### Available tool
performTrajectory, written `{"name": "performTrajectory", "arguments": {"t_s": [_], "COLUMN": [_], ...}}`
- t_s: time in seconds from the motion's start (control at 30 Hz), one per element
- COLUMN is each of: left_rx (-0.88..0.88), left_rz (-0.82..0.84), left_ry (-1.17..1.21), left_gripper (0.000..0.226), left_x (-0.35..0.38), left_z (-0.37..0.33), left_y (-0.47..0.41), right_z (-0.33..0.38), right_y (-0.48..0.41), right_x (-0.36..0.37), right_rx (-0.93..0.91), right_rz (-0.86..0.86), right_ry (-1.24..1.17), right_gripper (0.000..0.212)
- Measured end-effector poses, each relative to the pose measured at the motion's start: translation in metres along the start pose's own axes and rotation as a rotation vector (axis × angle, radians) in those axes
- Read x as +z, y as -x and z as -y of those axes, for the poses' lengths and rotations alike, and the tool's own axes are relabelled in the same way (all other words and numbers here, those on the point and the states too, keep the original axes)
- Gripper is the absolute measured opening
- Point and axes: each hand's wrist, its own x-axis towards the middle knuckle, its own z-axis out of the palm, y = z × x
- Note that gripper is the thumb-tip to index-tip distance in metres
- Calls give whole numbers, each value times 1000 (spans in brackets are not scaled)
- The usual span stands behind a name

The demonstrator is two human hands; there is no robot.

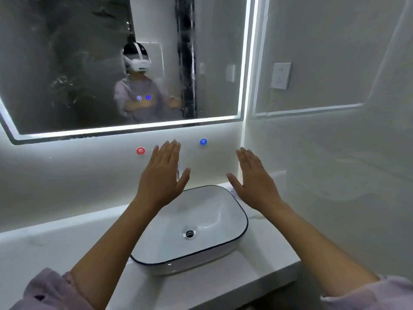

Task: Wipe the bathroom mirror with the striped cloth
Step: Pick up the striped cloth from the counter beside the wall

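Observation:
A large bathroom mirror (78, 63) with a lit white border hangs on the wall above the counter; its glass looks hazy and streaked. My left hand (162, 173) is held out flat over the basin, fingers together, holding nothing. My right hand (254, 177) is stretched out the same way to the right, also holding nothing. Both hands are below the mirror's lower edge and apart from it. A small patch of pale patterned cloth (235, 193) shows on the counter behind the basin, mostly hidden by my right hand; I cannot tell whether it is striped.
A white basin (223, 222) with a dark rim and a metal drain sits on the white counter (55, 247). A red round button (140, 150) and a blue one (203, 141) are on the wall below the mirror. A wall socket (281, 75) is at right.

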Motion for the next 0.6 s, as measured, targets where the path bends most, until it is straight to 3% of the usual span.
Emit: {"name": "performTrajectory", "arguments": {"t_s": [0.37, 0.6], "left_rx": [-20, -55], "left_rz": [81, 160], "left_ry": [112, 129], "left_gripper": [74, 74], "left_x": [104, 178], "left_z": [24, 4], "left_y": [-61, -114], "right_z": [-57, -129], "right_y": [-73, -114], "right_x": [63, 110], "right_rx": [31, 50], "right_rz": [36, 81], "right_ry": [7, -31], "right_gripper": [82, 82]}}
